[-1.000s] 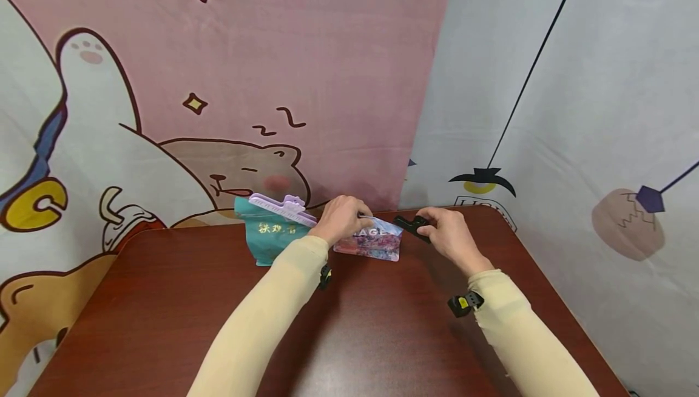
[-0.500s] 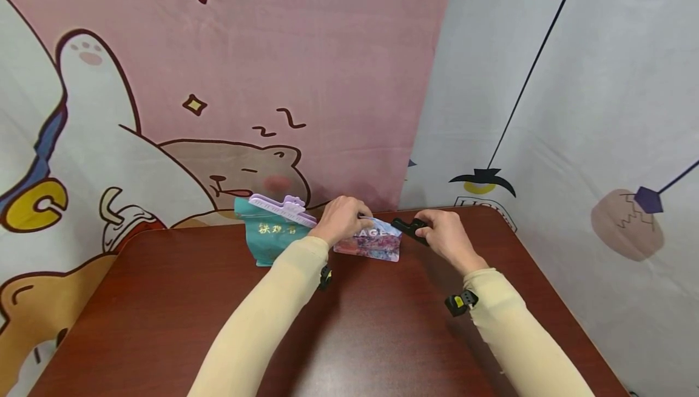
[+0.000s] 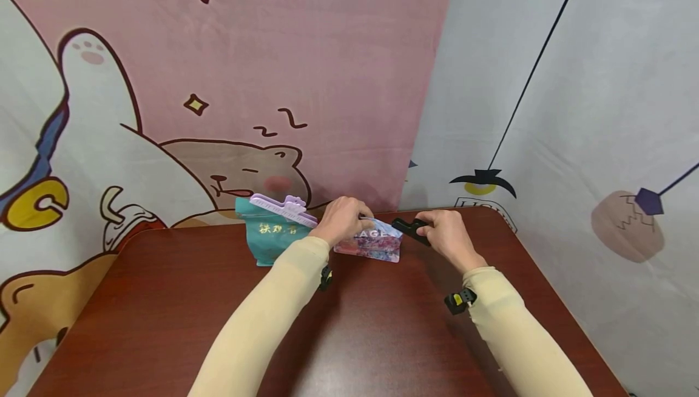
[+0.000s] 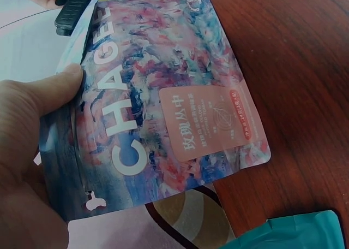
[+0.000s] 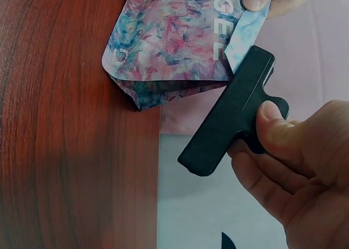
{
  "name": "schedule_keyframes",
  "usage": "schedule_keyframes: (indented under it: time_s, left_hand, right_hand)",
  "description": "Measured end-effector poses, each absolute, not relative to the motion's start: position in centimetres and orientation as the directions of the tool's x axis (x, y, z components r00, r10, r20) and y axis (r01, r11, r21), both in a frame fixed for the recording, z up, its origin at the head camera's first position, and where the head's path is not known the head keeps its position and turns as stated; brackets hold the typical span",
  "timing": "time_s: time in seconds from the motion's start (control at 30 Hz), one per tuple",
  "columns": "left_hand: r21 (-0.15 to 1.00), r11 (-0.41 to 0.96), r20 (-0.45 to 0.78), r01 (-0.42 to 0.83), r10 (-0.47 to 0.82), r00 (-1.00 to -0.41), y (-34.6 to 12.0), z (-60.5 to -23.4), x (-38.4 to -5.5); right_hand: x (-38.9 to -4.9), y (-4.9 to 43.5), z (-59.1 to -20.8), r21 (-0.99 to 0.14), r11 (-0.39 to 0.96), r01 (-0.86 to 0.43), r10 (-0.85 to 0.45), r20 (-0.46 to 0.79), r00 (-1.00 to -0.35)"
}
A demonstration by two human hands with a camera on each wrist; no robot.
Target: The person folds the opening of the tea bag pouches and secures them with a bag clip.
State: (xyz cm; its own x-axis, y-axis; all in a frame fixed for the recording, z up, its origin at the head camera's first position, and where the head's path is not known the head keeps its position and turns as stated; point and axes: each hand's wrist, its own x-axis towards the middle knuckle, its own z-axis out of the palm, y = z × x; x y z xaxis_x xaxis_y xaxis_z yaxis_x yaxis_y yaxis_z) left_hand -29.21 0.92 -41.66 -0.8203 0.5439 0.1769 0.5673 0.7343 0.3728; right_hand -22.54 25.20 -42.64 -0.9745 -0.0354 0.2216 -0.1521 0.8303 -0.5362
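A pouch with a pink and blue painted pattern and white letters stands on the table. Its folded top edge is pinched by my left hand, the thumb lying on the front in the left wrist view. My right hand holds a black bag clip by its handles, between thumb and fingers. In the right wrist view the tip of the clip lies at the corner of the folded flap; whether it touches or grips the flap I cannot tell.
Left of my left hand stands a teal pouch with a lilac bag clip across its top. The brown table ends against a cartoon-printed cloth at the back and right.
The black clip in my right hand has moved slightly left, nearer the folded flap, mostly in the first half second. My left hand and the pouch have stayed in place.
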Motion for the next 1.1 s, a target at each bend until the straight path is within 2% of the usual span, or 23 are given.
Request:
schedule_keyframes:
  time_s: [0.57,0.77,1.1]
  left_hand:
    - [0.345,0.739,0.179,0.579,0.553,-0.813,0.9,-41.6,-29.3]
    - [0.341,0.731,0.196,0.591,0.559,-0.805,0.9,-41.8,-29.4]
    - [0.347,0.730,0.202,0.589,0.555,-0.807,1.0,-41.9,-29.4]
  right_hand:
    - [-23.4,24.4,-42.5,-0.492,0.843,-0.218,-0.102,0.252,-0.962]
    - [-23.4,23.9,-42.8,-0.508,0.835,-0.213,-0.098,0.243,-0.965]
    - [-23.5,23.0,-43.0,-0.472,0.847,-0.245,-0.110,0.294,-0.949]
